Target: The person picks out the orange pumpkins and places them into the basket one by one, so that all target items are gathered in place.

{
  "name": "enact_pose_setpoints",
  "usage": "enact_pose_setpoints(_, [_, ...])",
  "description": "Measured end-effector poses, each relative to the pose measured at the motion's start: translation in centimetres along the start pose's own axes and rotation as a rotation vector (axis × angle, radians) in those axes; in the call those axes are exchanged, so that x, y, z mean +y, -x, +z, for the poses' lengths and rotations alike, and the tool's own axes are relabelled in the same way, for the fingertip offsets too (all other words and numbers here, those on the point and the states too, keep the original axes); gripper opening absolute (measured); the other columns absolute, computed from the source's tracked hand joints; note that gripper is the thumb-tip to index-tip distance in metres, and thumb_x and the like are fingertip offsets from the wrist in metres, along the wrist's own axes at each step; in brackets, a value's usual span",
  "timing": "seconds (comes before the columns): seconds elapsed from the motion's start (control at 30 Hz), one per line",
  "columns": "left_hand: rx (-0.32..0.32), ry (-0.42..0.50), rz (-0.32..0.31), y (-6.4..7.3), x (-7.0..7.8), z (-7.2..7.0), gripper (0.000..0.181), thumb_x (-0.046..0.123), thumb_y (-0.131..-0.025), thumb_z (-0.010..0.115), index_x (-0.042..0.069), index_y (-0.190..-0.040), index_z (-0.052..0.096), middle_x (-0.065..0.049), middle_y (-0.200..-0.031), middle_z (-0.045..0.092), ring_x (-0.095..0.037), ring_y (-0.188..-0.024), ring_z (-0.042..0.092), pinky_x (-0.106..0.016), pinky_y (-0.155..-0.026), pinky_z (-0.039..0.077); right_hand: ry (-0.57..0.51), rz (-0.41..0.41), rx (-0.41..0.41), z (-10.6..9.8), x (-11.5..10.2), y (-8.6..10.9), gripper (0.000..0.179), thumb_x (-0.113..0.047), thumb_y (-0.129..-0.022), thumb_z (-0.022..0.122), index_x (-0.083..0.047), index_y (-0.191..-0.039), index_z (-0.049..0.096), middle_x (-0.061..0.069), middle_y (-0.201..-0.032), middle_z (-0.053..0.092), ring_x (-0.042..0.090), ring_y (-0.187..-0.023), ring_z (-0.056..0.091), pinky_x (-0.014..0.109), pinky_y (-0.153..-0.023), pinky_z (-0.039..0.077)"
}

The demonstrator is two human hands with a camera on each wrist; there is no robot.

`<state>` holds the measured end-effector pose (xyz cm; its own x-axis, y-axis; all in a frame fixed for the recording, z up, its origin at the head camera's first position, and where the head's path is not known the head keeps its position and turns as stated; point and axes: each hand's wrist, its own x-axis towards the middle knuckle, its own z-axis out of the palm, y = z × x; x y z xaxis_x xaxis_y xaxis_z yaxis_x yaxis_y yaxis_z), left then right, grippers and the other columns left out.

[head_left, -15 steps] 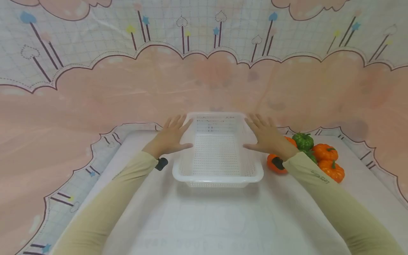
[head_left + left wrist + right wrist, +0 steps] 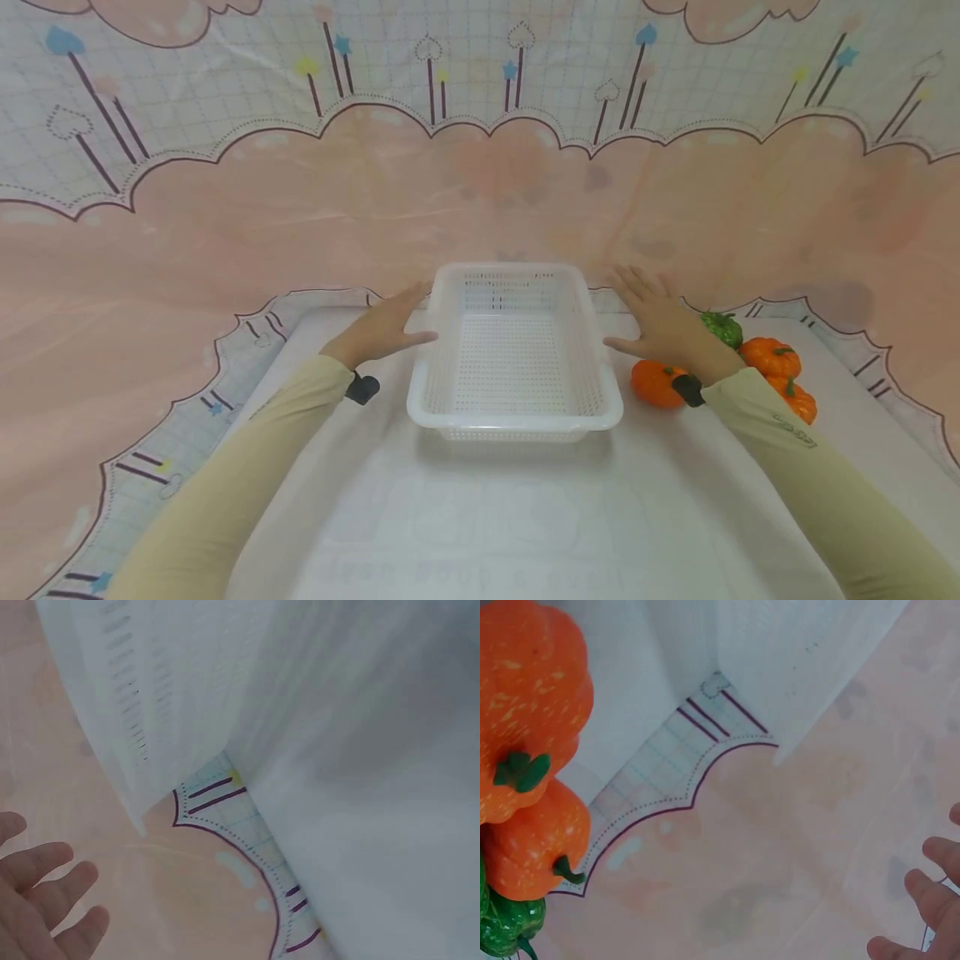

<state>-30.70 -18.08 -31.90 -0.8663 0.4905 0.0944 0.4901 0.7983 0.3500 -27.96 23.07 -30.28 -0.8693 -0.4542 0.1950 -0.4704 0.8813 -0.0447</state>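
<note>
A white perforated plastic basket (image 2: 514, 422) stands in the middle of the white table in the head view. My left hand (image 2: 378, 329) is just left of its side, fingers straight and thumb pointing at the wall; whether the thumb touches is hard to tell. To the basket's right, my right hand (image 2: 667, 329) hovers apart from the rim with fingers spread, holding nothing. In the left wrist view, loose fingers (image 2: 45, 892) appear beside the basket's outer wall (image 2: 150, 690). The right wrist view shows spread fingers (image 2: 922, 900) away from the basket.
Small orange pumpkins (image 2: 771, 357) and a green pumpkin (image 2: 722, 328) lie right of the basket, partly behind my right forearm. One orange pumpkin (image 2: 657, 383) sits closer to the basket. A patterned cloth (image 2: 360, 208) hangs behind the table (image 2: 495, 517).
Both hands have moved outward, the left to the left and the right to the right, off the basket's rims. The basket has stayed practically in place.
</note>
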Motion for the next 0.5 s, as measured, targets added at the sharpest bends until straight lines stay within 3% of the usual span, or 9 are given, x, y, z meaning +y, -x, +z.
enact_pose_setpoints(0.13, [-0.026,0.195,-0.073,-0.2,-0.9,0.4,0.084,0.04,-0.088,0.061,0.014,-0.152,0.012,-0.008,-0.159,0.015,-0.033,-0.144,0.022,-0.054,-0.115,0.022,-0.05,0.015,0.005,-0.1,1.0,0.5,0.093,-0.041,-0.081,0.068,-0.008,-0.151,0.015,0.016,-0.158,0.012,0.037,-0.144,0.011,0.058,-0.117,0.008])
enact_pose_setpoints(0.3, [-0.03,0.348,-0.125,-0.6,-2.1,0.8,0.073,0.032,-0.092,0.058,0.014,-0.151,0.019,-0.018,-0.149,0.035,-0.038,-0.133,0.039,-0.058,-0.108,0.032,-0.175,0.048,0.032,-0.7,2.1,1.4,0.087,-0.038,-0.082,0.069,-0.011,-0.15,0.021,0.014,-0.156,0.021,0.038,-0.141,0.02,0.059,-0.114,0.018])
enact_pose_setpoints(0.5, [-0.064,0.549,-0.2,-0.8,-3.3,1.2,0.063,0.024,-0.094,0.053,0.013,-0.149,0.025,-0.022,-0.138,0.048,-0.037,-0.129,0.044,-0.055,-0.108,0.035,-0.343,0.123,0.036,-1.2,3.6,2.7,0.087,-0.039,-0.082,0.069,-0.018,-0.15,0.02,0.012,-0.154,0.026,0.038,-0.136,0.029,0.061,-0.109,0.025])
